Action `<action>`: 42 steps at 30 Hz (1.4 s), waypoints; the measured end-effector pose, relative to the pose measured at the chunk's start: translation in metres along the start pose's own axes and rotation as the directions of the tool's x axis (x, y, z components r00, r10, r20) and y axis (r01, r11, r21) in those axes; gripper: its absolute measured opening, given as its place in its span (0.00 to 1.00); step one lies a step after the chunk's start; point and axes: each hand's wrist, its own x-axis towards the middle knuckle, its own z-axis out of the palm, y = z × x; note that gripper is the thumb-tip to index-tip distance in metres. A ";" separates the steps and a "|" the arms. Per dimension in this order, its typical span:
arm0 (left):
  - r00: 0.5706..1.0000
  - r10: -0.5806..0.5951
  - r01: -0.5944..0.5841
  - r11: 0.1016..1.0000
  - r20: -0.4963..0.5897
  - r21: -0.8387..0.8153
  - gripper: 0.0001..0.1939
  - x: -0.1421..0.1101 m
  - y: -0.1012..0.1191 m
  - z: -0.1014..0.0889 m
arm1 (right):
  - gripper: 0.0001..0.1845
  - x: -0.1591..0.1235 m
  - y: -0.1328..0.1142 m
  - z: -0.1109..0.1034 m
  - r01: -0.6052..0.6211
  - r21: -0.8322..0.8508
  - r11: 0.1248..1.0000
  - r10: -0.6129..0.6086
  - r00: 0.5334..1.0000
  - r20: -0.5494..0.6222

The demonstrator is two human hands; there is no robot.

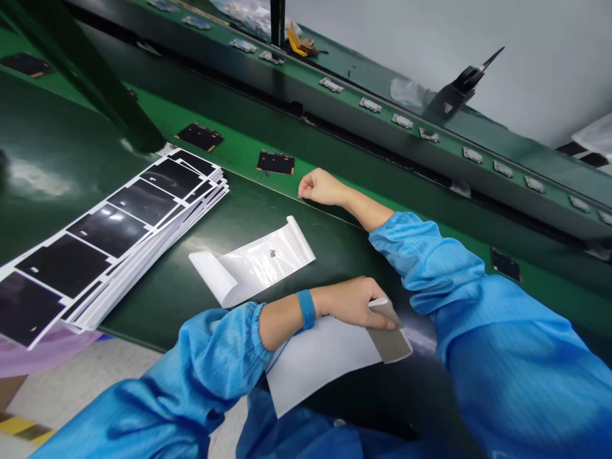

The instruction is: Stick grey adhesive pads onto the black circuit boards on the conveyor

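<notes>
My left hand point(356, 302), with a blue wristband, rests on a white backing sheet point(315, 360) near the table's front edge. Its fingers are closed on a grey film piece point(392, 338) partly peeled from that sheet. My right hand point(321, 187) reaches forward to the edge of the green conveyor belt, curled in a loose fist beside a black sheet part point(275, 162); I see nothing in it. Both arms wear blue sleeves.
A fanned stack of white strips with black film squares point(109, 236) lies at the left. A curled empty liner point(253, 261) sits mid-table. More black parts point(199, 136) ride the belt. Small white components point(370, 104) line the far conveyor. A dark post point(86, 70) crosses upper left.
</notes>
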 end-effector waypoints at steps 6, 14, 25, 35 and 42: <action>1.000 -0.012 0.012 1.000 -0.012 -0.007 0.12 0.001 0.002 -0.001 | 0.09 -0.010 0.004 -0.002 -0.008 -0.047 0.999 0.008 1.000 -0.009; 0.998 0.034 -0.037 0.998 -0.056 -0.057 0.15 -0.001 0.007 -0.004 | 0.08 -0.022 0.008 0.002 -0.010 -0.196 0.981 0.007 1.000 -0.018; 0.623 0.036 -0.004 0.999 -0.782 0.043 0.18 -0.007 0.025 -0.037 | 0.12 -0.135 0.036 -0.026 0.008 0.186 0.983 0.040 0.967 -0.253; 0.550 0.135 0.033 0.983 -0.824 0.183 0.18 -0.007 0.022 -0.041 | 0.10 -0.214 0.045 0.015 0.102 0.267 0.958 0.030 0.895 -0.446; 0.574 0.198 0.194 0.910 -0.795 0.366 0.20 -0.008 0.028 -0.040 | 0.06 -0.216 0.041 0.010 0.150 0.051 0.987 -0.107 0.869 -0.484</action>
